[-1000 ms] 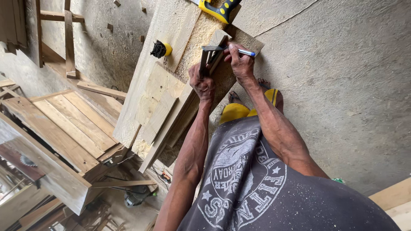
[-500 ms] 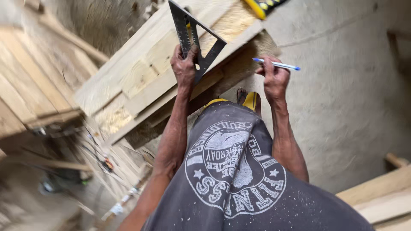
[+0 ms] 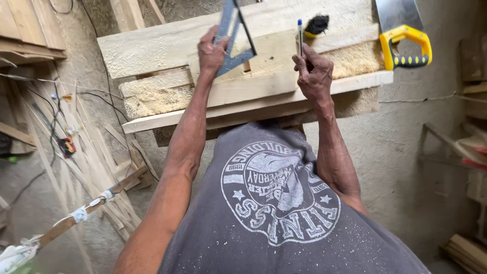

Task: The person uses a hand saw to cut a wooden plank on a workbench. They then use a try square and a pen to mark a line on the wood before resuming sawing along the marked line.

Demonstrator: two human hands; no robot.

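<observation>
The left hand gripped a metal square flat on the plank; just right, the right hand pinched a pen upright. Marking seemed underway, needing a steady square.

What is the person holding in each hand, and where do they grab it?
The left hand grips a metal triangular square by its lower corner. The right hand holds a blue pen by its lower end, tip up.

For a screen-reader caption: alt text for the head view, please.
A person's left hand holds a metal square on stacked wooden planks while the right hand grips a blue pen. A yellow-handled handsaw lies at right.
</observation>
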